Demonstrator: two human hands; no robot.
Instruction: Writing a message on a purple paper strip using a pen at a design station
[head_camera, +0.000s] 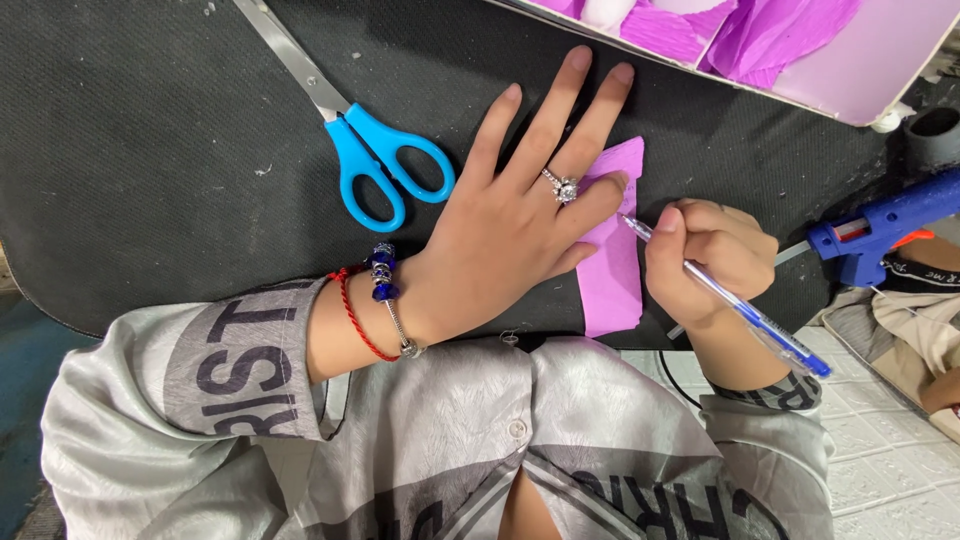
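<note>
Purple paper strip (612, 270) lies flat on the dark worktop (150, 150), near its front edge. Left hand (510, 220) rests on it, fingers spread, palm down, grip open. Right hand (705, 262) has its grip closed around a blue pen (745, 312), tip at the strip's right edge. Blue scissors (385, 165) lie left of the hands; a blue glue gun (880, 225) right.

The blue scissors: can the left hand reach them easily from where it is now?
Probably yes. The scissors lie on the black mat just beside the left hand, with nothing between them. But that hand is pressing flat on the purple paper while the right hand holds a pen to it.
</note>
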